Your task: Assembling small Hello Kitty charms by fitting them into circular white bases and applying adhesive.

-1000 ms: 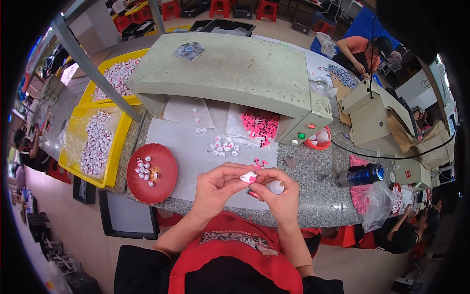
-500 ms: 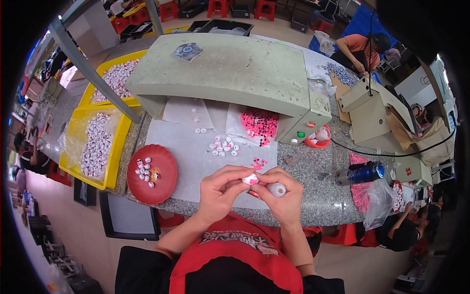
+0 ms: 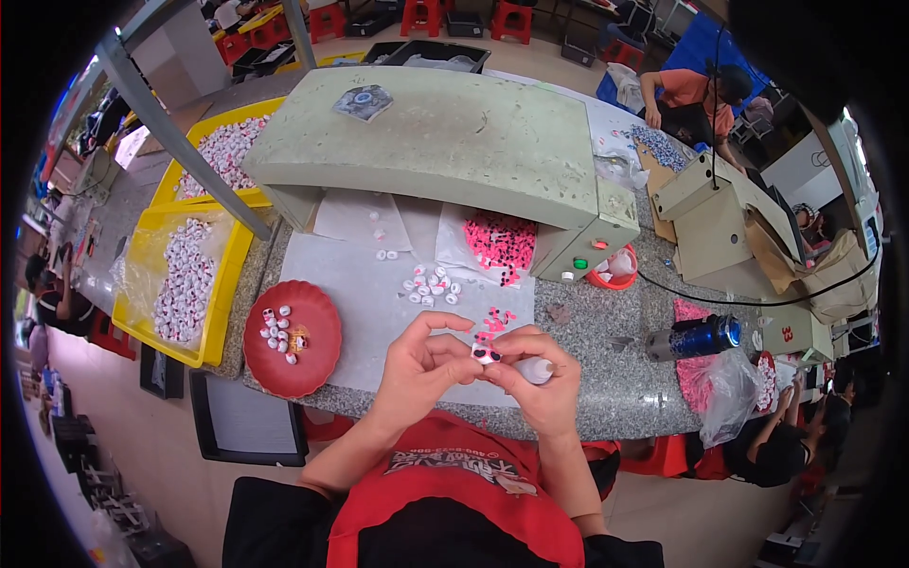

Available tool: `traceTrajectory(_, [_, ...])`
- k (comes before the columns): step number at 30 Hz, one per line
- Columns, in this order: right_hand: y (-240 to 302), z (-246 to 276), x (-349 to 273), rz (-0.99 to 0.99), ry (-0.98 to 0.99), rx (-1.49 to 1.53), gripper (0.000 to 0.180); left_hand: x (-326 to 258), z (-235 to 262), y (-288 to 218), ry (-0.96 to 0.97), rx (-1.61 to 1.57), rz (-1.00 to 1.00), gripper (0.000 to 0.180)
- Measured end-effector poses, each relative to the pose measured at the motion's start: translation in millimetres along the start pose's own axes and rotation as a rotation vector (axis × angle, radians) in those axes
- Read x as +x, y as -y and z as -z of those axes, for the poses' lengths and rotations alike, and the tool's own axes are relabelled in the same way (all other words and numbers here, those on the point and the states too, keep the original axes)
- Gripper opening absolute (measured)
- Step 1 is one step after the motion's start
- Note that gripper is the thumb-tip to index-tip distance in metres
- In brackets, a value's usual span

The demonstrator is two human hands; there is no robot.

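A small white rounded piece (image 3: 486,354) with black and pink patches is held up over the table's near edge. My left hand (image 3: 417,364) pinches it from the left between thumb and fingers. From the other side, the thumb and fingers of my right hand (image 3: 544,383) also touch it. A small white bottle (image 3: 536,370), partly covered by the fingers, is tucked in my right hand. Just beyond my hands lie small pink bits (image 3: 492,327) on white paper (image 3: 360,312). Farther off are several white pieces (image 3: 431,284) and a heap of pink-and-black bits (image 3: 499,241).
A pale green box-shaped machine (image 3: 426,123) spans the paper's far side. A red scalloped dish (image 3: 317,360) with white pieces stands left, beside yellow trays (image 3: 227,327). A blue bottle (image 3: 696,337) lies right, near a clear plastic bag (image 3: 731,398). Another person (image 3: 686,90) works at far right.
The white piece has been turned, so its black patches now show. My left fingers have spread somewhat, and my right hand has shifted slightly. The far-right person's arms have moved.
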State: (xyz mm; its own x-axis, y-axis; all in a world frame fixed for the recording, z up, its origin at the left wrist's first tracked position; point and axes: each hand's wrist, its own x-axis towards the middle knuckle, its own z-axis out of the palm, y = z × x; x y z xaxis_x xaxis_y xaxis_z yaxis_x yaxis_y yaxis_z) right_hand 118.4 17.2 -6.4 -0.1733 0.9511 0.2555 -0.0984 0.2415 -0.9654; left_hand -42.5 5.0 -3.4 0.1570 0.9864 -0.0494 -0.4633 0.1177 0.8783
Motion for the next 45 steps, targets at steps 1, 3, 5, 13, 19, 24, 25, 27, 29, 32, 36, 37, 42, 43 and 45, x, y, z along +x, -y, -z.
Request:
traceTrajectory(1, [0.1, 1.5, 0.0, 0.004, 0.001, -0.002, 0.024, -1.1, -1.5, -1.7, 0.002, -0.001, -0.004, 0.027])
traceTrajectory(3, [0.6, 2.9, -1.4, -0.063, 0.037, 0.100, 0.022, -3.7, -2.6, -3.6, 0.126, 0.242, -0.110, 0.027])
traceTrajectory(5, [1.9, 2.2, -3.8, -0.130, 0.034, 0.190, 0.020, -4.7, 2.9, 2.7, 0.143, 0.376, -0.191, 0.025])
traceTrajectory(13, [-0.5, -4.8, -1.2, -0.257, -0.022, 0.227, 0.011, -5.8, 2.2, 6.0, 0.108, 0.271, -0.218, 0.023])
traceTrajectory(19, [-15.1, -14.9, 0.5, -0.385, -0.034, 0.306, 0.011, -6.5, 13.4, 8.8, 0.004, 0.235, -0.064, 0.019])
traceTrajectory(24, [-73.6, -40.9, -9.6, -0.523, -0.034, 0.280, 0.009, -15.4, 54.3, 41.9, -0.152, 0.167, 0.077, 0.014])
traceTrajectory(25, [-87.4, -49.7, -11.3, -0.528, -0.025, 0.284, 0.009, -18.0, 70.3, 53.2, -0.205, 0.202, 0.139, 0.013])
traceTrajectory(27, [-111.2, -64.6, -16.7, -0.734, -0.006, 0.056, 0.011, -24.7, 107.0, 73.6, -0.383, 0.429, 0.087, 0.014])
traceTrajectory(29, [-125.8, -64.2, -19.7, -0.732, -0.003, 0.080, 0.015, -23.3, 150.8, 80.8, -0.656, 0.685, -0.048, 0.015])
traceTrajectory(32, [-130.2, -45.7, -11.8, -0.749, -0.045, 0.054, 0.018, -17.5, 212.2, 75.9, -0.896, 1.393, 0.005, 0.022])
traceTrajectory(36, [-125.0, -18.6, -0.9, -0.726, -0.105, -0.020, 0.021, 50.3, 201.8, 103.6, -0.732, 1.427, -0.086, 0.030])
traceTrajectory(37, [-121.4, -17.4, 2.4, -0.724, -0.126, -0.034, 0.020, 73.4, 192.6, 117.6, -0.677, 1.270, 0.010, 0.032])
traceTrajectory(42, [-104.3, -10.7, -2.9, -0.676, -0.150, -0.002, 0.019, 130.5, 198.4, 173.5, -0.305, 1.577, -0.175, 0.035])
traceTrajectory(43, [-103.0, -7.4, -5.9, -0.673, -0.170, 0.009, 0.019, 132.0, 193.0, 170.5, -0.291, 1.573, -0.183, 0.035])
traceTrajectory(45, [-100.6, -0.5, -10.7, -0.660, -0.191, -0.008, 0.022, 124.0, 178.6, 153.3, -0.321, 1.643, -0.038, 0.034])
